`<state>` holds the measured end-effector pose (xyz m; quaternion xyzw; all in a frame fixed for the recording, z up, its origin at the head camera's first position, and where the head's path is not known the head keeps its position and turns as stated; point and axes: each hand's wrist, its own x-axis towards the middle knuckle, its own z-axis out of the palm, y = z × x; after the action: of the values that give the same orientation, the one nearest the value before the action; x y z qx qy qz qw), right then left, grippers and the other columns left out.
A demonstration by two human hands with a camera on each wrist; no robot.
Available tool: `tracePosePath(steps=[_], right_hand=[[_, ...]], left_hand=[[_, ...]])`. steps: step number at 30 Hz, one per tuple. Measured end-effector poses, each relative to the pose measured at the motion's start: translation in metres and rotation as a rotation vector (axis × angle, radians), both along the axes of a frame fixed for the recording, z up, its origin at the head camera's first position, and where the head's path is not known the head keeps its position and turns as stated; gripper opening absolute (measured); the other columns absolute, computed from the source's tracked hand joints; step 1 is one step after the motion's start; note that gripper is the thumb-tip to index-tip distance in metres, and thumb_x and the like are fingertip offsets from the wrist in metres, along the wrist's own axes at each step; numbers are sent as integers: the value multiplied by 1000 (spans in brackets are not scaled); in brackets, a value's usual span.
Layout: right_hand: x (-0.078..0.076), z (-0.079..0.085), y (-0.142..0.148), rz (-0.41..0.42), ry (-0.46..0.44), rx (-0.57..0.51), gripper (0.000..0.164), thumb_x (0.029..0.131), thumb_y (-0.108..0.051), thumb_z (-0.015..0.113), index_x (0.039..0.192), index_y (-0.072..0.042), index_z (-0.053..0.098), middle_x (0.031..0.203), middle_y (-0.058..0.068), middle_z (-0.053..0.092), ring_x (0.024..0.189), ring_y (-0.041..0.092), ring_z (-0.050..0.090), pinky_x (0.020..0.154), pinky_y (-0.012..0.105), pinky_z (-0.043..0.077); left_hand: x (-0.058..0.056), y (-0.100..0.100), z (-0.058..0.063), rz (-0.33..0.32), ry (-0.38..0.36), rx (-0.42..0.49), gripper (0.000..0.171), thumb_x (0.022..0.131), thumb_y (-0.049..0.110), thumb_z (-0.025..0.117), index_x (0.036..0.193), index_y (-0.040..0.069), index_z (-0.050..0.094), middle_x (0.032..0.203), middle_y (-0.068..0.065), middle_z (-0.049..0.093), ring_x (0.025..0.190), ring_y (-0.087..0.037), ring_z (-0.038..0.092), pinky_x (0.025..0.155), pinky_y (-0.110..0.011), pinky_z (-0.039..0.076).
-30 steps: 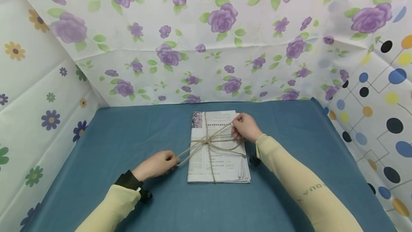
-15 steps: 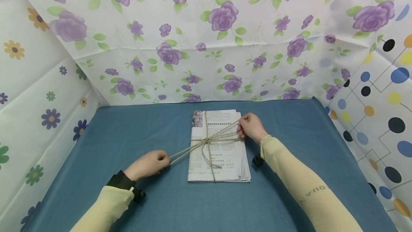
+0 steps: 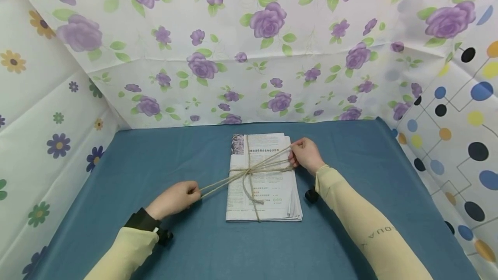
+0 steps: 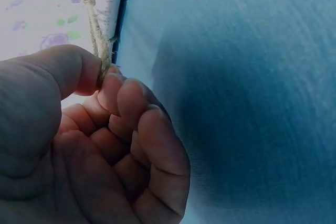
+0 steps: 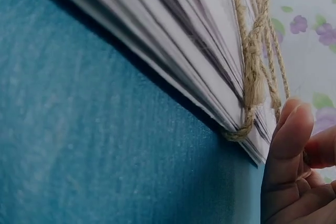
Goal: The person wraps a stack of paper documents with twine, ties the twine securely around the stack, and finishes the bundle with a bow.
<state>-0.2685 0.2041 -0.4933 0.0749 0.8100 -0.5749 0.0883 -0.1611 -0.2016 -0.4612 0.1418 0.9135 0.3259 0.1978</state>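
A stack of folded newspapers (image 3: 237,198) lies on the blue cloth, with twine (image 3: 249,171) crossed over it and knotted near its middle. Left of the stack, my left hand (image 3: 175,198) pinches a loop of the twine, which runs taut from the knot. In the left wrist view the twine (image 4: 94,30) ends between thumb and forefinger, the other fingers curled. Over the stack's right edge, my right hand (image 3: 307,154) pinches another length drawn up from the knot. The right wrist view shows the page edges (image 5: 173,61) with the twine (image 5: 254,77) wrapped round them. A loose end curls below the knot.
The blue cloth (image 3: 155,154) covers the tabletop. A white sheet with purple roses (image 3: 268,20) hangs behind it. Patterned sheets stand at both sides, one with flowers (image 3: 60,144), one with coloured dots (image 3: 476,150).
My left hand has moved left and slightly down, drawing its loop out longer. My right hand has shifted a little right, and the loops on the right have shrunk and tightened.
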Motion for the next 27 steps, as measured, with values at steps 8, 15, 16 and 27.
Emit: tracePosePath(steps=[8,15,16,27], right_hand=[[-1,3,0,-42,23,3,19,108,-14,50,116,3,55,81,15,66,60,22,62,55,35,56],[2,6,0,-25,90,47,22,110,-21,51,119,-2,55,85,14,66,71,25,64,65,39,55],[3,7,0,-20,108,55,23,109,-23,52,119,-2,56,87,14,66,75,26,65,68,40,55],[5,20,-15,1,154,-23,25,108,-31,57,121,-10,59,90,14,69,79,31,68,64,47,55]], left_hand=[[-2,-2,-2,25,33,-20,29,107,16,55,78,12,56,66,-2,48,56,-16,42,58,-33,35],[-6,-3,1,134,-4,68,25,108,21,55,89,7,63,74,-6,56,61,-20,50,58,-36,41],[-8,-3,2,161,-5,90,25,108,22,55,91,6,63,75,-8,57,62,-21,52,59,-37,43],[-31,25,3,323,-79,478,34,112,24,47,131,-4,47,105,-20,69,92,-33,69,76,-40,58]])
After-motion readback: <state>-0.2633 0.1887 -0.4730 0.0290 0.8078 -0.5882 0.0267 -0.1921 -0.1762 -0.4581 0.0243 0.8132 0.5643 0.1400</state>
